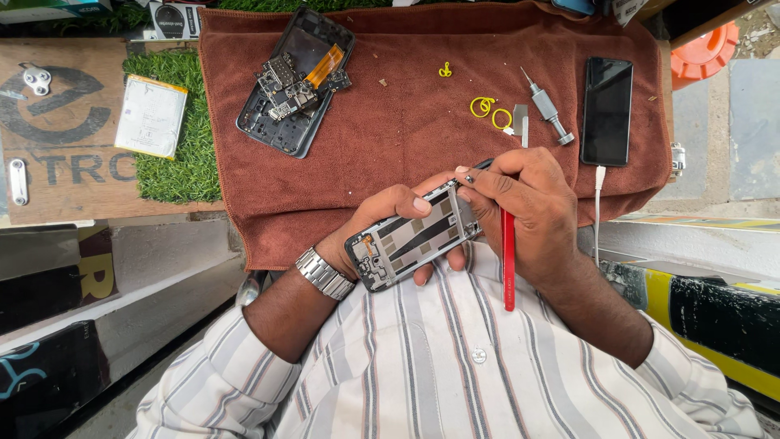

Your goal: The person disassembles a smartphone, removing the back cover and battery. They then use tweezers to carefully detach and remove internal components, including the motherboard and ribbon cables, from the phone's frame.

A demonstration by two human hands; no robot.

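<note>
Both hands are working just above the near edge of the brown cloth (422,122): my left hand (382,219) is gripping the opened phone frame (414,237), my right hand (528,203) is pinching red tweezers (509,260) at its top corner, best kept steady and light.

A single head-worn camera looks steeply down from close above the wearer's own striped shirt (455,358) and hands (455,219), the brown cloth (422,130) on the tabletop (65,130) filling the frame's upper half.
</note>
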